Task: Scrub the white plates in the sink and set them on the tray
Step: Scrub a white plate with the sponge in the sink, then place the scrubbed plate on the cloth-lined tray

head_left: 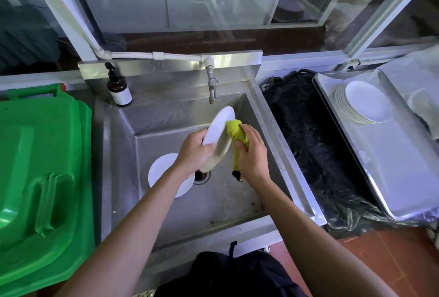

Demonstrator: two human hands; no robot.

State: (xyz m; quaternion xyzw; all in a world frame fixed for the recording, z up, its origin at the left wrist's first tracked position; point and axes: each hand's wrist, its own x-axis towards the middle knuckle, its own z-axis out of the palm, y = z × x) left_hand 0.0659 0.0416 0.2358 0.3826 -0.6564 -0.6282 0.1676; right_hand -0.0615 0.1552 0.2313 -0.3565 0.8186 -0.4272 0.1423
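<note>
White plate held on edge over the steel sink, gripped at its lower rim by the left hand, long axis rising away toward the tap, face turned right. Scrubbed by a yellow-green mesh scourer clenched in the right hand. Wet rim likely to slip from a one-sided grip, dropping onto the second plate lying below; washed stack waiting on the tray.
</note>
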